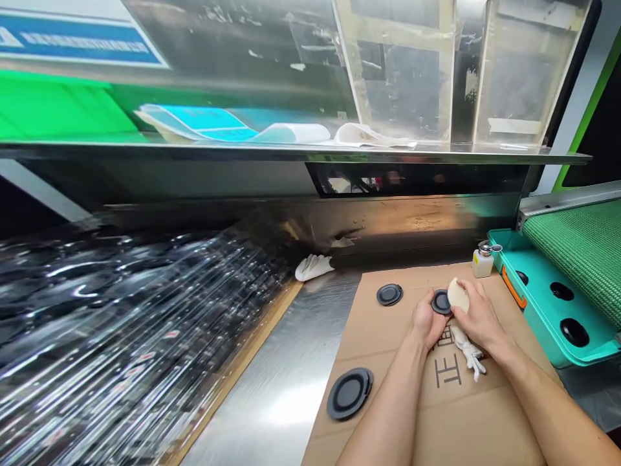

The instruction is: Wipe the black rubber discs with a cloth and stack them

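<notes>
Over the cardboard sheet [388, 349] now, and both bare hands are busy; the left hand [424, 318] cradles a small dark disc [440, 302], fingers curled round and under its edge, its ringed face turned up; the right hand [479, 314] pinches a cream pad [458, 296] between thumb and fingers, right beside the disc's right edge, though whether the two touch I can't tell from here.

That disc looks light to me, a stiff moulded piece with a matt face; it should sit easily in one hand, best taken by the outer rim with fingertips beneath, leaving the face open; squeeze only gently, since a thin rim might flex or mark, and a smooth one could slip. The pad looks soft and a touch springy; a pinch on its far edge suits it, and too hard a grip would likely crease it.

Round about, a dark disc [389, 294] lies flat near the back of the cardboard, a bigger-looking one [349, 393] near the front; crumpled white cloth [466, 353] rests just below the hands; a small bottle [482, 261] stands at the back, beside the teal bin [538, 323] with its glossy black round pieces [574, 332].
</notes>
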### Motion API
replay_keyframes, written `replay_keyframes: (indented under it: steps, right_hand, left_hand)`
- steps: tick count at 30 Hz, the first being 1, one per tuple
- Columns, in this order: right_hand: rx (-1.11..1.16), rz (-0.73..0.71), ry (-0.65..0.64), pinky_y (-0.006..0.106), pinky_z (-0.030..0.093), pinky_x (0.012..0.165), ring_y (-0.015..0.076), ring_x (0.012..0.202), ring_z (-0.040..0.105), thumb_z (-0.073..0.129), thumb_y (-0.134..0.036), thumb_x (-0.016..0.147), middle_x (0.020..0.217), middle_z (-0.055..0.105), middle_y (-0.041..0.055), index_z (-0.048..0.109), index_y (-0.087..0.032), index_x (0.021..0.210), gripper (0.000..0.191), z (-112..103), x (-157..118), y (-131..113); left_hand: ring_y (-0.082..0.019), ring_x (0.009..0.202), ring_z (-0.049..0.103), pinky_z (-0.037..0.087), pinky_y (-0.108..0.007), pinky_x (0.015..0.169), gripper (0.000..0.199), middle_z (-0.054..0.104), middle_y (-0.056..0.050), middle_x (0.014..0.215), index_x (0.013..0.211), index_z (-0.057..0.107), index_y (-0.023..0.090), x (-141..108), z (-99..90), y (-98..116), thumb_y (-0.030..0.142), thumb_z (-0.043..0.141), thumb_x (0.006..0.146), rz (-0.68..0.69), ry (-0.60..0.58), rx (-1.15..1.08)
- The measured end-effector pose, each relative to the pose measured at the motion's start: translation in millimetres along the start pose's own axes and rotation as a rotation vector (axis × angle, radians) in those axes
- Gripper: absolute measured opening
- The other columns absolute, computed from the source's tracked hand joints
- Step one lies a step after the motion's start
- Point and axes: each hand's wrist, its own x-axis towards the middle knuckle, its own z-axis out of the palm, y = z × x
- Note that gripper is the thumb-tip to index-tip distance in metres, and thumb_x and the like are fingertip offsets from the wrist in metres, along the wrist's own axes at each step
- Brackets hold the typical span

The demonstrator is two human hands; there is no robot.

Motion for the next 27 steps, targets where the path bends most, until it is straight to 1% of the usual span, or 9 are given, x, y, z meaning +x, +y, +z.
replay_keyframes:
  steps: [4,7,10,14,17,19,21,24,27]
  right_hand:
    - [0.113,0.039,-0.217,0.031,0.048,0.090,0.0212,0.102,0.065,0.055,-0.021,0.082,0.113,0.071,0.0045,0.065,-0.024,0.120,0.039,-6,-8,-9]
    - [0.204,0.148,-0.201,0.029,0.050,0.083,0.0207,0.095,0.067,0.053,-0.027,0.086,0.105,0.074,0.0045,0.071,-0.022,0.113,0.033,-4,-4,-2]
    - [0.408,0.272,-0.169,0.025,0.051,0.069,0.0176,0.079,0.067,0.057,-0.028,0.080,0.094,0.074,0.0059,0.073,-0.016,0.108,0.034,2,2,6]
    - [0.613,0.439,-0.197,0.020,0.039,0.046,0.0095,0.047,0.049,0.059,-0.031,0.076,0.064,0.064,0.0007,0.072,-0.012,0.105,0.037,9,5,1]
    - [0.676,0.497,-0.300,0.018,0.030,0.039,0.0062,0.038,0.037,0.061,-0.030,0.074,0.053,0.055,-0.0045,0.071,-0.012,0.105,0.037,7,3,-5]
    - [0.665,0.490,-0.394,0.017,0.030,0.040,0.0061,0.039,0.039,0.062,-0.028,0.073,0.054,0.056,-0.0043,0.072,-0.012,0.102,0.034,1,3,-3]
    - [0.577,0.429,-0.441,0.018,0.035,0.044,0.0086,0.046,0.049,0.061,-0.025,0.074,0.061,0.063,-0.0012,0.074,-0.013,0.099,0.031,-4,3,2]
    - [0.302,0.256,-0.262,0.024,0.049,0.066,0.0164,0.074,0.067,0.059,-0.024,0.080,0.088,0.075,0.0041,0.076,-0.017,0.102,0.029,-6,3,8]
    - [0.032,0.131,-0.077,0.027,0.048,0.087,0.0196,0.098,0.068,0.053,-0.029,0.091,0.109,0.075,0.0045,0.070,-0.023,0.119,0.034,3,1,1]
  left_hand:
    - [-0.025,0.100,0.070,0.055,-0.045,0.095,0.036,0.073,-0.016,0.107,0.098,0.068,0.012,-2,0.5,-1,0.035,0.040,0.100,0.030,0.028,0.030]
    - [-0.026,0.103,0.069,0.053,-0.047,0.097,0.035,0.072,-0.016,0.115,0.106,0.066,0.013,-5,1.1,-2,0.035,0.040,0.100,0.042,0.034,0.061]
    - [-0.025,0.104,0.069,0.053,-0.045,0.097,0.035,0.071,-0.016,0.113,0.108,0.066,0.013,-7,1.8,-5,0.035,0.041,0.100,0.075,0.022,0.103]
    - [-0.026,0.105,0.069,0.053,-0.044,0.097,0.031,0.072,-0.015,0.107,0.101,0.067,0.013,-8,2.2,-7,0.034,0.044,0.100,0.129,-0.006,0.149]
    - [-0.027,0.105,0.069,0.054,-0.046,0.096,0.033,0.072,-0.016,0.109,0.101,0.067,0.014,-10,1.9,-6,0.035,0.042,0.100,0.091,0.019,0.161]
    - [-0.027,0.105,0.069,0.054,-0.046,0.096,0.035,0.071,-0.017,0.111,0.102,0.067,0.013,-12,1.6,-4,0.037,0.042,0.100,0.051,0.031,0.169]
    - [-0.027,0.104,0.069,0.054,-0.045,0.096,0.037,0.071,-0.018,0.111,0.101,0.068,0.011,-13,1.1,-3,0.037,0.042,0.100,0.016,0.032,0.160]
    - [-0.025,0.095,0.071,0.055,-0.043,0.094,0.038,0.073,-0.017,0.101,0.096,0.068,0.010,-11,0.2,-4,0.034,0.040,0.101,0.009,0.039,0.118]
    - [-0.021,0.086,0.071,0.057,-0.039,0.091,0.035,0.073,-0.013,0.091,0.095,0.068,0.010,-7,-1.9,-6,0.030,0.040,0.101,0.038,0.069,0.076]
